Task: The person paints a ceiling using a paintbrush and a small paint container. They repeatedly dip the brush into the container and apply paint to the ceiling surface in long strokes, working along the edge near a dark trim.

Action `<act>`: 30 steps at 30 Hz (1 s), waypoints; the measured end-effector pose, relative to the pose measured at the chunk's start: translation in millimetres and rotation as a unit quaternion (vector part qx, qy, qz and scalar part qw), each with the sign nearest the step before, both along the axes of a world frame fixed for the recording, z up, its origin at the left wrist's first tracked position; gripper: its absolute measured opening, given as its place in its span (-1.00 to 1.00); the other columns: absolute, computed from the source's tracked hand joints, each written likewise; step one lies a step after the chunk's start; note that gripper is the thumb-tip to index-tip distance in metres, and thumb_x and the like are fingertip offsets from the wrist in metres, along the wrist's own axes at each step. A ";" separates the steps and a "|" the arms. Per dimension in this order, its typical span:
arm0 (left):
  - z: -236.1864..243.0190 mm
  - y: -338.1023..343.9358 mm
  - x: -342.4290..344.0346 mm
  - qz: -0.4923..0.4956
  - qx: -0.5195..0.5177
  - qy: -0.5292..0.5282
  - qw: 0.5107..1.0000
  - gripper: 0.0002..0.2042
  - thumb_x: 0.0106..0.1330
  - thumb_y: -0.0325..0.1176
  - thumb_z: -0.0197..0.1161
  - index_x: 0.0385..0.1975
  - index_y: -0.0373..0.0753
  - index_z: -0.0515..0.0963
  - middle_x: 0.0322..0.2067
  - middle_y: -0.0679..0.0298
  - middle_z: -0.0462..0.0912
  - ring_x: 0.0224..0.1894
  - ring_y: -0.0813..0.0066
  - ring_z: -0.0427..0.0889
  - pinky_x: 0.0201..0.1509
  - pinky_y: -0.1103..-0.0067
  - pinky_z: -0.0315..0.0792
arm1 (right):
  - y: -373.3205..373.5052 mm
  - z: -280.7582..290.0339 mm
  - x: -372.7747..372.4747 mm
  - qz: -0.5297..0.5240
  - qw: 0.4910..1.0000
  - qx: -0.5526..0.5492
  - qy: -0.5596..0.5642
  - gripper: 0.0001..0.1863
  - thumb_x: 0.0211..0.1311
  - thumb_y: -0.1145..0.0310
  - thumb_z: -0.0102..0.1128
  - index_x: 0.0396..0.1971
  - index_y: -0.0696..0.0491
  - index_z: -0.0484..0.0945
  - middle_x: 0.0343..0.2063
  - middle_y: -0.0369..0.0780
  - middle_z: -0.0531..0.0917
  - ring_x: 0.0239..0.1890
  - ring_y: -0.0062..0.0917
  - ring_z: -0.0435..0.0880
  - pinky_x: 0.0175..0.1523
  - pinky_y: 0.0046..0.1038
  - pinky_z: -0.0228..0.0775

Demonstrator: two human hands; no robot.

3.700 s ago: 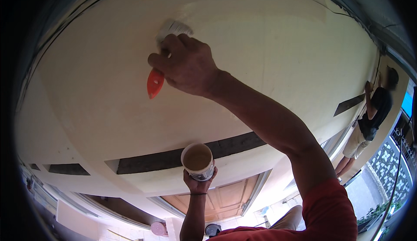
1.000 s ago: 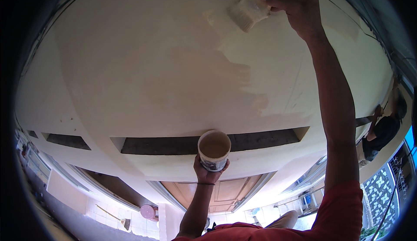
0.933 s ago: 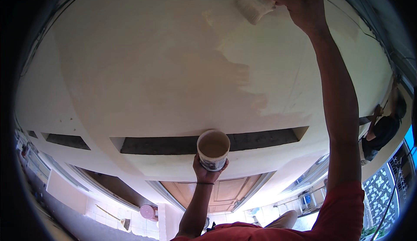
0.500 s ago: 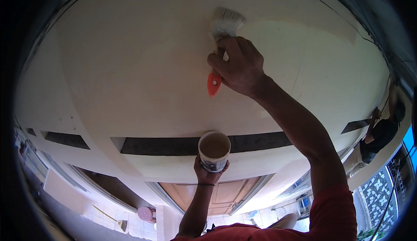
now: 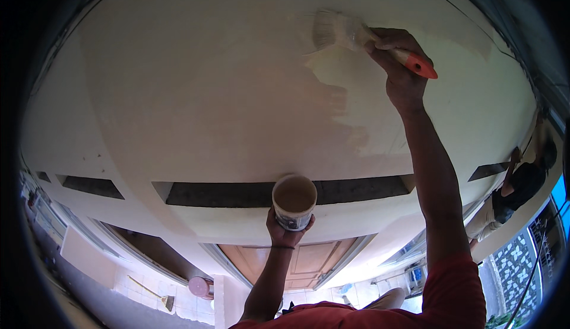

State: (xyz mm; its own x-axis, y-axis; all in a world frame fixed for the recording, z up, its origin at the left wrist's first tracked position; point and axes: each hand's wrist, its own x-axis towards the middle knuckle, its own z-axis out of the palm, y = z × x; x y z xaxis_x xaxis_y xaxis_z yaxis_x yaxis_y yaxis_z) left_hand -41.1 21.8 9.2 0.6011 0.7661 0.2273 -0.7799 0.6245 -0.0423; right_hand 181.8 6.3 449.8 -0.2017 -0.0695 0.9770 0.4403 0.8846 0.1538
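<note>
We are pressing the brush (image 5: 335, 30), gripped in our right hand (image 5: 399, 71), against the ceiling (image 5: 178, 91) farther right than half a second ago, widening the wet patch, while our left hand (image 5: 286, 229) is clasping the paint cup (image 5: 294, 201) below.

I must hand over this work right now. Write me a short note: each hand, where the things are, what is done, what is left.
Right hand: grips the orange-handled paintbrush, bristles on the ceiling.
Left hand: holds up the paint cup, below the ceiling.
Done: a lighter, fresh-looking patch below the brush.
Left: the ceiling to the left looks uncoated.
</note>
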 end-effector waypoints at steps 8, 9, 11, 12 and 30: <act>-0.2 -1.8 -0.6 0.005 0.011 0.007 1.000 -0.39 0.46 0.21 0.22 0.41 0.06 0.50 0.38 0.12 0.56 0.39 -0.07 0.54 0.28 -0.20 0.50 | -30.0 8.5 12.8 -0.274 0.927 0.252 -0.048 -0.73 0.13 0.68 0.53 -0.23 0.01 0.76 -0.09 -0.15 0.77 -0.13 -0.36 0.83 -0.11 -0.42 0.75; -0.5 -0.7 1.8 0.002 0.009 0.007 1.000 -0.39 0.46 0.21 0.22 0.41 0.06 0.50 0.38 0.12 0.56 0.39 -0.06 0.54 0.28 -0.20 0.50 | -19.2 -5.5 11.0 -0.283 0.927 0.230 -0.091 -0.71 -0.01 0.58 0.55 -0.26 -0.04 0.74 -0.09 -0.19 0.75 -0.14 -0.34 0.82 -0.15 -0.38 0.73; -3.7 0.2 -0.4 0.006 0.003 0.010 1.000 -0.40 0.46 0.21 0.22 0.41 0.06 0.50 0.38 0.13 0.56 0.40 -0.06 0.53 0.27 -0.20 0.50 | -17.5 -41.0 -14.7 -0.322 0.901 0.218 -0.191 -0.71 -0.15 0.34 0.49 -0.31 -0.11 0.70 -0.15 -0.30 0.71 -0.15 -0.40 0.77 -0.20 -0.37 0.68; -3.9 0.6 -1.6 0.008 0.002 0.012 1.000 -0.40 0.46 0.21 0.22 0.41 0.06 0.50 0.38 0.13 0.55 0.40 -0.06 0.53 0.28 -0.21 0.50 | -25.1 -55.9 -29.8 -0.304 0.904 0.202 -0.223 -0.72 -0.13 0.37 0.50 -0.33 -0.11 0.68 -0.17 -0.30 0.69 -0.15 -0.41 0.77 -0.17 -0.39 0.69; -9.2 2.7 -0.3 0.013 0.011 0.021 1.000 -0.37 0.44 0.20 0.24 0.43 0.07 0.48 0.41 0.14 0.53 0.44 -0.03 0.50 0.29 -0.17 0.48 | -13.1 -15.5 -79.5 -0.342 0.868 0.215 -0.290 -0.70 -0.04 0.53 0.54 -0.28 -0.09 0.69 -0.25 -0.26 0.75 -0.21 -0.38 0.80 -0.19 -0.41 0.69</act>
State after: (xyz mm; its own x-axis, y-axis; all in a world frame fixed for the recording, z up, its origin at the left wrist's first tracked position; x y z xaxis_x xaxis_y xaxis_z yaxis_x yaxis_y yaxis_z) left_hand -41.5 24.5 0.0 0.5906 0.7768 0.2186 -0.7966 0.6045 0.0042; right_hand 102.2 -6.8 434.2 -0.7880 -0.0720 0.6115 0.5787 0.2526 0.7755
